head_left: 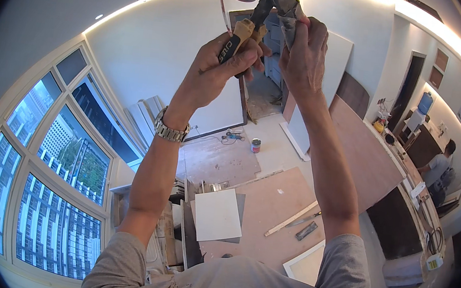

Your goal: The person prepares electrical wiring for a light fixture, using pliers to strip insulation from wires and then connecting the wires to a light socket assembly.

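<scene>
at the far left the window frame (30, 151) curves down the wall, pale boards (146, 115) leaning close by. the left hand (222, 61) is raised, fingers curled round the yellow-and-black handles of the pliers (244, 29), which sit high between both hands, head up; looped wires (245, 0) hang just left of that head. below, a white square panel (217, 214) overlaps the left part of a brown board (263, 204); beyond the board's far edge, pale floor (273, 137) leaves a way through to the doorway (263, 97), with a small can (255, 145) standing on it. the right hand (305, 56) pinches a grey piece (288, 32) beside the pliers' head; i can't tell whether the jaws grip it. farther right, a leaning brown sheet (361, 152) crowds the counter (391, 220), and another person (439, 169) is past it.
</scene>
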